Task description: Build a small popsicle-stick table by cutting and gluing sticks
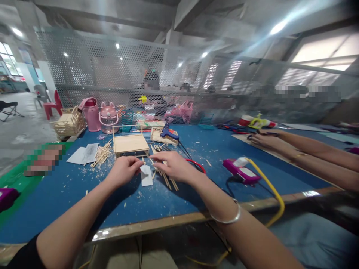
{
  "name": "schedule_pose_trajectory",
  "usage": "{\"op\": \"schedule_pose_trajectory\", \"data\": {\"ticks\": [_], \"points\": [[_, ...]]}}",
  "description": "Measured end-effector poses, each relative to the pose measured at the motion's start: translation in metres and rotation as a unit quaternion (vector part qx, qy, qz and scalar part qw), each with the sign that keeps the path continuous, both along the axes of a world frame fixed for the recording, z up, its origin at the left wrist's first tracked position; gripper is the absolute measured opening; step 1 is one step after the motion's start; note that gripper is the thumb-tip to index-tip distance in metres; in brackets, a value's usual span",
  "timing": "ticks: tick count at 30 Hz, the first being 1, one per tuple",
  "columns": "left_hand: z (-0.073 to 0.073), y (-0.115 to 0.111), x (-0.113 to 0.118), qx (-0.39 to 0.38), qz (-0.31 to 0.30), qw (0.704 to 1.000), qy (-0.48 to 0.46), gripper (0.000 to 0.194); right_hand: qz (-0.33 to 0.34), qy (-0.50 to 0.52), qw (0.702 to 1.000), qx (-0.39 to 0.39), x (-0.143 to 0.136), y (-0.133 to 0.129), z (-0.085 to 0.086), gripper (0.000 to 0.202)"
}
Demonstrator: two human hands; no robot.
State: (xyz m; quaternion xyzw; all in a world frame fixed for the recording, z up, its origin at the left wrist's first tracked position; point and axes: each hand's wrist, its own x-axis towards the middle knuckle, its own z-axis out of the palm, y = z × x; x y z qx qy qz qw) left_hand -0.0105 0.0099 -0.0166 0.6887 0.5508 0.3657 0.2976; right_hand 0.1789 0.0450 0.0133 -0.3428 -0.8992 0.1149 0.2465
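Note:
On the blue table, a small wooden frame model stands just beyond my hands. My left hand has its fingers pressed together near the left edge of a small white paper; what they hold, if anything, is too small to name. My right hand is on the other side of the paper, above loose wooden sticks, with thumb and fingers apart at the tips. A pile of short sticks lies to the left of the model, beside white sheets.
A blue glue gun rests behind the sticks. Pink bottles and a stacked wooden model stand at the back left. Right of me are a purple device with a yellow cable and another person's arms.

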Motion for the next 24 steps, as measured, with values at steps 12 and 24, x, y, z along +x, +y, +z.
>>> {"op": "schedule_pose_trajectory", "data": {"ticks": [12,24], "points": [[-0.011,0.004,-0.002,-0.006,-0.013,0.999,0.048,0.030,0.047,-0.126,0.991,0.002,-0.031,0.013,-0.006,0.012],[0.015,0.001,-0.003,0.089,-0.137,0.966,0.199,0.021,0.016,0.232,0.915,-0.330,-0.023,0.027,-0.028,0.007]]}}
